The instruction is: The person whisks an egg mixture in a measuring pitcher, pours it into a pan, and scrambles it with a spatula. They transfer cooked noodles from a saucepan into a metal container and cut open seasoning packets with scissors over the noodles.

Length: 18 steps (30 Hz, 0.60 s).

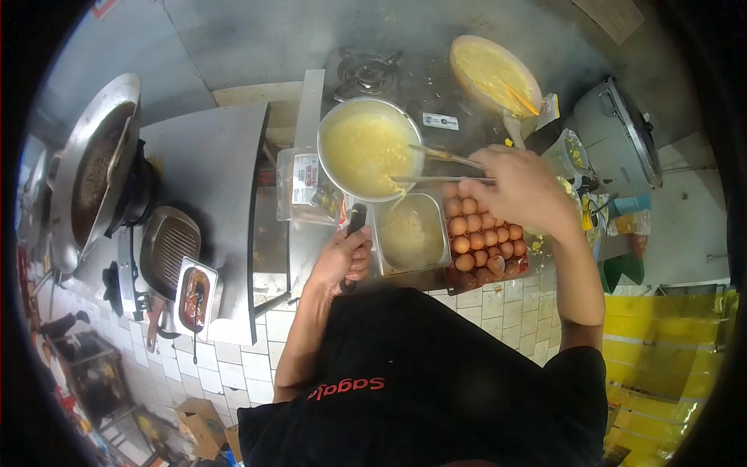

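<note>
My left hand (342, 258) is closed around the black handle of a pan (323, 167), which holds a soft yellow, egg-like mixture (366, 148). The pan tilts toward a rectangular metal container (383, 257) just below it. Some pale yellow food (405, 229) lies in that container. In my right hand (520, 187) is a pair of metal tongs (447, 158), tips over the pan's right edge. A yellow strand hangs over the pan's near rim. Brown eggs (475, 240) fill a red tray right of the container, under my right forearm and hand.
A second pan (465, 78) of yellow food with an orange utensil stands at the back right. Behind my pan is a gas burner (366, 75). A large pot (615, 128) stands far right. On the left are a wok (97, 171), a ridged grill pan (171, 247) and a sauce tray (187, 311).
</note>
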Motion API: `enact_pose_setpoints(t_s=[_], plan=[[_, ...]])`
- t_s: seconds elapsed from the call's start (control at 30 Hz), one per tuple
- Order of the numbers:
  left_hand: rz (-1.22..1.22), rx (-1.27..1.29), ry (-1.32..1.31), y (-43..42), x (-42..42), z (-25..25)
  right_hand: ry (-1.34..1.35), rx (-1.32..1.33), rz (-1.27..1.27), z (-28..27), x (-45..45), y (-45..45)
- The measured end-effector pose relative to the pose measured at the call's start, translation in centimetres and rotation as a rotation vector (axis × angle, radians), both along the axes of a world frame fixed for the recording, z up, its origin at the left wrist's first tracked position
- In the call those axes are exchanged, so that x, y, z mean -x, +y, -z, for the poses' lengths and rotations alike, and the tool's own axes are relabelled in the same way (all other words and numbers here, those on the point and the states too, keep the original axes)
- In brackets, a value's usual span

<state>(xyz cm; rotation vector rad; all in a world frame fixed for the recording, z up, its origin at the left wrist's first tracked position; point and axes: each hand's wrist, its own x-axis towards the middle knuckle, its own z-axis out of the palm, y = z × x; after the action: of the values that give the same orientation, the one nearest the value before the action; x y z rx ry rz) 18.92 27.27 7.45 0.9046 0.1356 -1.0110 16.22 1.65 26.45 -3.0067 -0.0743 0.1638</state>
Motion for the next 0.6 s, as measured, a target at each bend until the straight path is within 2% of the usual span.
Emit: enact_pose_setpoints(t_s=[0.07,0.17,0.47,0.57,0.6], plan=[[-0.004,0.002,-0.002,-0.2,0.3,-0.2,0.018,0.081,-0.039,2.9,-1.5,0.0],[0.023,0.053,0.043,0.0,0.8,0.4,0.194,0.127,0.037,4.1,-2.8,1.1],[0.032,0.028,0.037,-0.4,1.3,-0.5,-0.132,-0.394,0.142,12.2,-2.2,0.3],[0.071,-0.007,0.028,-0.9,1.5,-1.3,-0.044,-0.463,0.276,12.3,-2.8,1.3],[0.066,-0.004,0.03,-1.0,1.6,-1.0,-0.055,-0.583,0.272,13.3,-2.9,1.0]])
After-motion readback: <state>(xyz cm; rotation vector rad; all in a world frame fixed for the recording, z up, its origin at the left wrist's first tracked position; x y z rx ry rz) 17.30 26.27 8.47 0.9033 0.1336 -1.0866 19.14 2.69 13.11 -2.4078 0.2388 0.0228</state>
